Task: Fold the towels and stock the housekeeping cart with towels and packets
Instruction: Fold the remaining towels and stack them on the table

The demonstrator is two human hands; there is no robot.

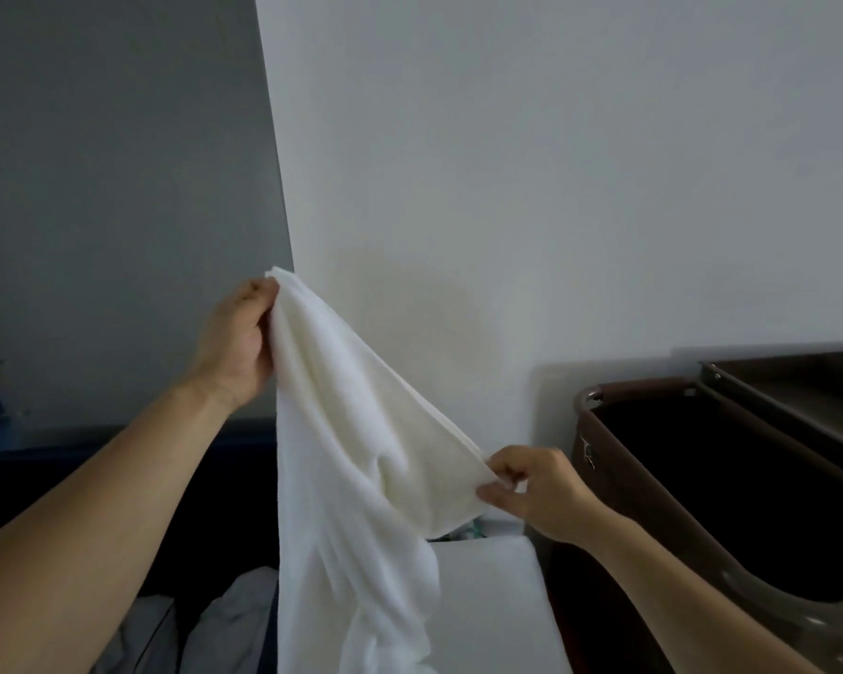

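Head view shows my left hand (237,340) pinching the white towel (356,459) at its upper corner, raised left of centre. My right hand (536,488) pinches its lower edge, well apart from the left. Beside it on the right stands the brown housekeeping cart (731,484).

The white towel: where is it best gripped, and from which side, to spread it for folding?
Probably the two ends of its taut upper edge, each from outside. The left hand grips the raised corner of the white towel, the right hand pinches the lower end. The rest hangs twisted below, so pulling these ends apart should flatten it.
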